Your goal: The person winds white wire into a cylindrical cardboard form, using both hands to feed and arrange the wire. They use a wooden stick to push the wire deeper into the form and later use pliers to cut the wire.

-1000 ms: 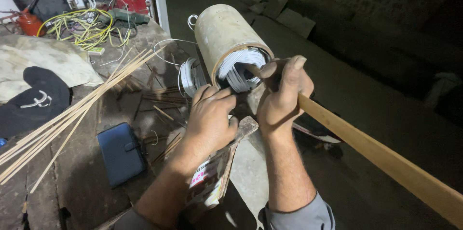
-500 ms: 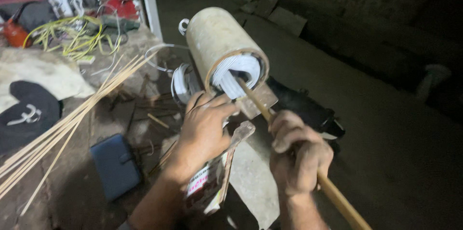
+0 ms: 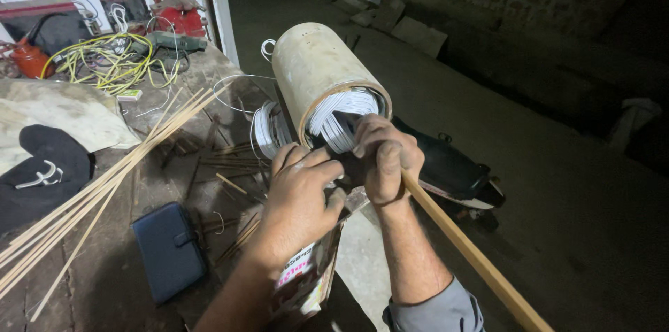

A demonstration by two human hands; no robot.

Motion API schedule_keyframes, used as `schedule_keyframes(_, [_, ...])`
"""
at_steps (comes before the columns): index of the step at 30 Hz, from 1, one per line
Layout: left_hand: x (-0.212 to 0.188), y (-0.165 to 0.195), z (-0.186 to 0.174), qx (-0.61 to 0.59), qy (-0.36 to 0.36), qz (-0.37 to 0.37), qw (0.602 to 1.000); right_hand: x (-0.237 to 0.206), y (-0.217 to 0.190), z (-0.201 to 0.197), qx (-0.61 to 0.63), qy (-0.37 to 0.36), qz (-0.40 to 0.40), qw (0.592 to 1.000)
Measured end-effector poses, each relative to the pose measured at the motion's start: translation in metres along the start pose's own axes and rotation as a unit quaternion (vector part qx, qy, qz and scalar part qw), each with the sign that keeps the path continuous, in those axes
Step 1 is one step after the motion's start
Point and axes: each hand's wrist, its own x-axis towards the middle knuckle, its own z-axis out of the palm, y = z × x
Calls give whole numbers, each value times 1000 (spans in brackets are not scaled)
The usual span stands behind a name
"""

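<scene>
1. Head view: the right hand [image 3: 385, 158] is fisted around a wooden stick [image 3: 467, 252], driving it into the white windings [image 3: 341, 114] of the metal cylinder [image 3: 317, 71] at the surface's right edge.
2. The left hand [image 3: 300, 199], fingers curled, braces below (keep the stick in line with the bore).

A dim, rough workshop is shown: a worn workbench [image 3: 125, 283] is littered with thin wooden sticks [image 3: 104, 179], tangled yellow wire [image 3: 104, 64], red machines [image 3: 178, 15] and wire-wound coils [image 3: 268, 130], beside a bare concrete floor [image 3: 557, 220].
</scene>
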Motion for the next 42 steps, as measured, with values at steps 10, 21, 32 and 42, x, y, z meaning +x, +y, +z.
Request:
schedule_keyframes(10, [-3,-1,4,21,40,23,999,2,-53,-3,18,76,132,988])
schedule_keyframes(21, [-2,5,6,-5,20,-11,1000,-42,-109,-31,102,72,19,992])
schedule_keyframes(32, [-2,8,6,20,8,-30,999,7,-25,-2,24,66,86,994])
schedule_keyframes(42, [-6,4,7,16,75,31,997,-4,-97,-8,-157,-16,107,982])
